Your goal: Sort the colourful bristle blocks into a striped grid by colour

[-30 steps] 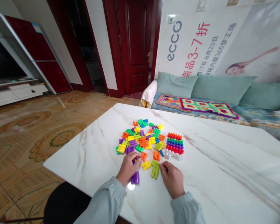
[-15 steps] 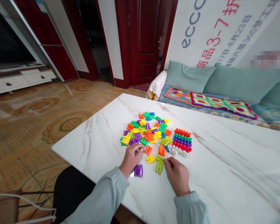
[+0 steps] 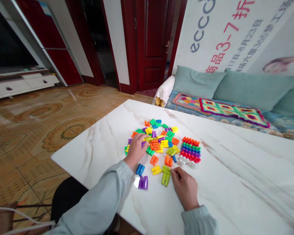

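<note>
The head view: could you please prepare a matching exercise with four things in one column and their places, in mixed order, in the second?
Things:
1. left hand
2. right hand
3. purple-edged mat
4. round beads

Places:
A. on the seat of the sofa
B. close beside the nearest lime-green piece
C. in coloured rows, right of the colourful pile
D. over the left part of the colourful pile

Right pairs: 1-D, 2-B, 3-A, 4-C.
</note>
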Demonstrator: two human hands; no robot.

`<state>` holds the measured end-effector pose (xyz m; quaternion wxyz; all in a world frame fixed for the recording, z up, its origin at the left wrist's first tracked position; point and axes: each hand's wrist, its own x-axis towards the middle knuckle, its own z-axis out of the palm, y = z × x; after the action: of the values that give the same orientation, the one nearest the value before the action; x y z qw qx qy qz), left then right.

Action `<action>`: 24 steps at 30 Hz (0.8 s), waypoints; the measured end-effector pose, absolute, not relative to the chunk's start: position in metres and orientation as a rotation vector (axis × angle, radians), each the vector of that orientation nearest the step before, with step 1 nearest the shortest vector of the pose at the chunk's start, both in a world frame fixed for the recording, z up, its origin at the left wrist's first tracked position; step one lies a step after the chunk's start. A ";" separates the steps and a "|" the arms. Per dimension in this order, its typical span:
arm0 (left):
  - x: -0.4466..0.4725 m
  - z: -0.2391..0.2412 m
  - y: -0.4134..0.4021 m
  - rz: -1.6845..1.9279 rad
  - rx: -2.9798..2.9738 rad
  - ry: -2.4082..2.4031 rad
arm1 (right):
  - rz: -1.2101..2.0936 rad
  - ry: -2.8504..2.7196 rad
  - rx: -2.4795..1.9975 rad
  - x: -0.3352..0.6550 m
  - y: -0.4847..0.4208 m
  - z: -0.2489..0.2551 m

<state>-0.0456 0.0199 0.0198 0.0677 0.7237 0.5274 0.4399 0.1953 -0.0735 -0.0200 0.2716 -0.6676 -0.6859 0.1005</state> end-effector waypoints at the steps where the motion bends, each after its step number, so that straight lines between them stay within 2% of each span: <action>1: -0.047 0.020 0.033 1.292 2.202 1.611 | 0.271 -1.849 -1.798 0.195 -0.073 -0.020; 7: -0.047 0.015 0.100 0.992 2.258 1.697 | 0.283 -1.854 -1.819 0.196 -0.073 -0.020; 13: -0.042 0.007 0.126 0.878 2.262 1.696 | 0.244 -1.854 -1.792 0.196 -0.072 -0.021; 18: -0.043 0.022 0.116 1.019 2.228 1.721 | 0.248 -1.854 -1.806 0.196 -0.072 -0.021; 24: -0.051 0.033 0.057 1.321 2.182 1.656 | 0.246 -1.856 -1.801 0.196 -0.071 -0.022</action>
<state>-0.0512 0.0572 0.0329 0.0501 0.7165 0.5439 0.4339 0.1957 -0.0711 -0.0219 0.2686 -0.6679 -0.6881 0.0914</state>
